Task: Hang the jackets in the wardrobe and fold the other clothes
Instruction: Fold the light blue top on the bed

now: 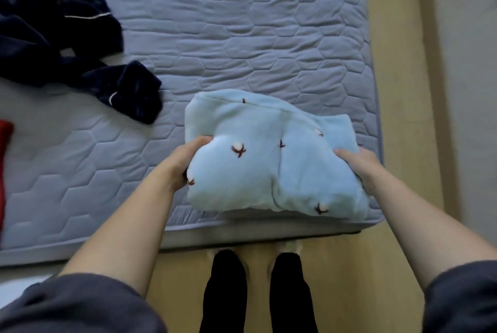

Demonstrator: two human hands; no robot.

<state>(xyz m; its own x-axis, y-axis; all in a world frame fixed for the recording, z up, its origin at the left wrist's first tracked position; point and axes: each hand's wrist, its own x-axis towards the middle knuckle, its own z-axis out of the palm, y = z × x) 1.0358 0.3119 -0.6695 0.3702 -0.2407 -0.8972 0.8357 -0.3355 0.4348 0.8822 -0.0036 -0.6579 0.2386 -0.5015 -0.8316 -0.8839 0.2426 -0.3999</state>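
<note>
A folded light-blue fleece garment (269, 160) with small brown-and-white flower marks lies at the near right corner of the grey quilted mattress (242, 36). My left hand (180, 160) grips its left edge, fingers tucked under the fabric. My right hand (360, 166) holds its right edge, fingers curled round the fold. A crumpled dark navy garment (61, 36) with thin white piping lies spread at the far left of the mattress.
A red piece of fabric (4, 166) shows at the left frame edge on the mattress. Wooden floor (398, 90) runs along the right side of the bed, and my feet in dark trousers (258, 292) stand at its near edge.
</note>
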